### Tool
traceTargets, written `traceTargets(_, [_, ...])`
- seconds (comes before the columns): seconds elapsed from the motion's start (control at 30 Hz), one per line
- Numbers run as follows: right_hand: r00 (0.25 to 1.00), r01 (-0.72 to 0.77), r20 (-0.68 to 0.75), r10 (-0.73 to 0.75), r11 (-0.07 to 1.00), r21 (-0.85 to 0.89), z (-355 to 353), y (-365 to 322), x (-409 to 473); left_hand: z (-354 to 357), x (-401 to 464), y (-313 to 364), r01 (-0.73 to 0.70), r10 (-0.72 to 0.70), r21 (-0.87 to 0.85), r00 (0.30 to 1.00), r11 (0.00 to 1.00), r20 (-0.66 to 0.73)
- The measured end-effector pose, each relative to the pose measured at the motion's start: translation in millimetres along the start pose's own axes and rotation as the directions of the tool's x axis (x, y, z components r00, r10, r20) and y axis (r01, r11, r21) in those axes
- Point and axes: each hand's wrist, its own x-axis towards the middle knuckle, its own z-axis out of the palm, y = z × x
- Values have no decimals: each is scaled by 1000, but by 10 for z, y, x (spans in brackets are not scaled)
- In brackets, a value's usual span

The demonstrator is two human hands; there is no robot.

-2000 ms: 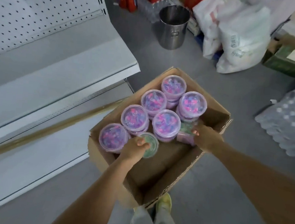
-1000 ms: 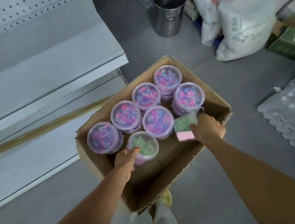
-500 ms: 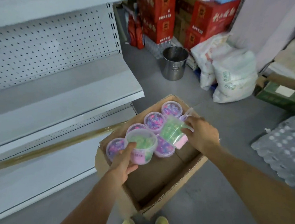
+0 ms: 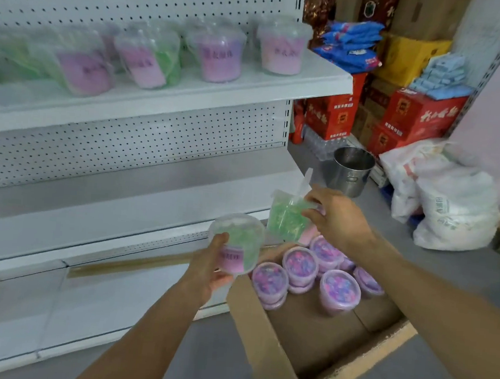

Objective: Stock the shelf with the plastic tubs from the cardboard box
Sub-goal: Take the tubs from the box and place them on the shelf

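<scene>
Left hand (image 4: 205,268) grips green tub (image 4: 236,242). Right hand (image 4: 335,218) pinches second green tub (image 4: 287,219), tilted. Both held above cardboard box (image 4: 263,338) on grey floor (image 4: 453,267). Purple tubs (image 4: 299,266) in box under right hand. White shelf (image 4: 172,92) up left of hands holds blurry tubs. Metal bucket (image 4: 351,171), white sacks (image 4: 444,200) beyond right hand.

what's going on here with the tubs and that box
A person is stocking a shop shelf from a cardboard box on the floor. The left hand holds a green-filled tub lifted clear of the box, and the right hand holds a second green tub, tilted. Several purple tubs remain in the box. The upper shelf already carries a row of similar tubs; the shelf below looks bare.
</scene>
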Motion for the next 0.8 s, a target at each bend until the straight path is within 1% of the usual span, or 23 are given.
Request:
traceTargets(0.17, [993, 77, -85, -75, 997, 16, 238, -1074, 109, -1044, -260, 344, -88, 88, 8, 995, 996, -39])
traceTargets(0.23, [988, 106, -113, -102, 994, 27, 372, -1533, 133, -1507, -388, 517, -143, 143, 12, 989, 990, -36])
traceTargets(0.43, [954, 223, -225, -199, 971, 86, 570, -2793, 309, -2738, -763, 1080, -256, 261, 71, 962, 964, -78])
traceTargets(0.5, [942, 252, -254, -221, 963, 97, 572, -3147, 374, -3030, -862, 1256, -282, 287, 66, 953, 957, -95])
traceTargets(0.6, [925, 282, -283, -254, 957, 64, 556, -3566, 470, -3333, -1001, 1472, -316, 320, 59, 942, 947, -96])
traceTargets(0.7, [907, 321, -305, -290, 946, 55, 544, -3869, 597, -3531, -1092, 1615, -330, 328, 6, 938, 944, -112])
traceTargets(0.8, [876, 383, -339, -344, 922, 54, 520, -4115, 769, -3679, -1136, 1755, -349, 340, -29, 926, 937, -161])
